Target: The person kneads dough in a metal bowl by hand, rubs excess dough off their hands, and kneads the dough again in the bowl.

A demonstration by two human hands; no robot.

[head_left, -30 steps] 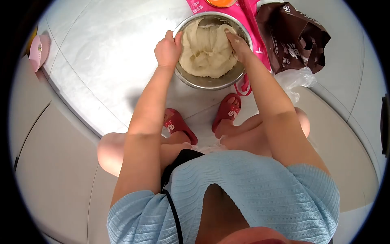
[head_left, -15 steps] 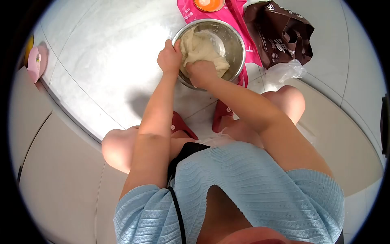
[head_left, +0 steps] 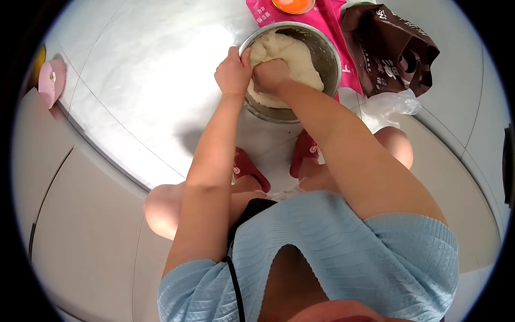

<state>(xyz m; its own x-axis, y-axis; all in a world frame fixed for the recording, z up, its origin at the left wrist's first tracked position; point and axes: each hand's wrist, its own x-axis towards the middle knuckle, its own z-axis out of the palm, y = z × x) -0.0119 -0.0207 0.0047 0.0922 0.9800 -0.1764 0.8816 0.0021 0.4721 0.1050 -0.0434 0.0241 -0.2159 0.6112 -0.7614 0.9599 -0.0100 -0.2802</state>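
Observation:
A steel mixing bowl stands on the floor in front of me, holding a large lump of pale dough. My left hand grips the bowl's left rim, thumb over the edge. Pressed into the left part of the dough is my right hand, its fingers curled into a fist and partly sunk from sight. The dough spreads across most of the bowl, with a fold along its upper left.
Under and behind the bowl lies a bright pink bag, with an orange round container on it. To the right are a brown bag and crumpled clear plastic. My red slippers are below the bowl.
The dough was bunched and folded at the left; now it lies broader and flatter across the bowl. My right fist has moved up and inward into it. The left hand stays at the rim.

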